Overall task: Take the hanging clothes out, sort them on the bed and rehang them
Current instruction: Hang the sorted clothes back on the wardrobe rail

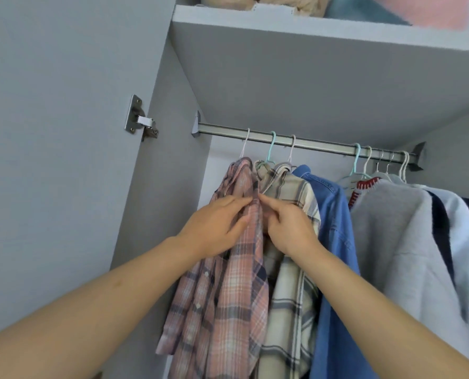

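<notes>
I have both hands up at the front of the pink shirt (227,255), which hangs from a white hanger (244,144) at the left end of the rail (309,144). My left hand (214,228) lies on the shirt's left front with the fingers mostly straight, fingertips meeting the fabric edge just below the collar; whether the thumb pinches cloth underneath I cannot tell. My right hand (288,228) is curled, index finger and thumb pinching the placket at the same spot — the two hands' fingertips nearly touch there. Just right of my right hand hangs the cream shirt (290,283) on a teal hanger (271,149), its collar pressed against the pink one, and part of it sits behind my right wrist. Beyond that, further right, comes the denim shirt (334,242), then a gap on the rail, then the grey sweater (397,242) with a red-and-white trimmed neck, and past it a white garment (462,242) with a dark stripe (the far edge runs out of view, so I can't say what hangs last). Above my hands the shelf (309,31) carries folded bedding (296,5), beige beside teal and pink. Left of my left hand stands the open door (50,160) with its metal hinge (141,120). Both forearms are bare and reach up from the lower corners.
</notes>
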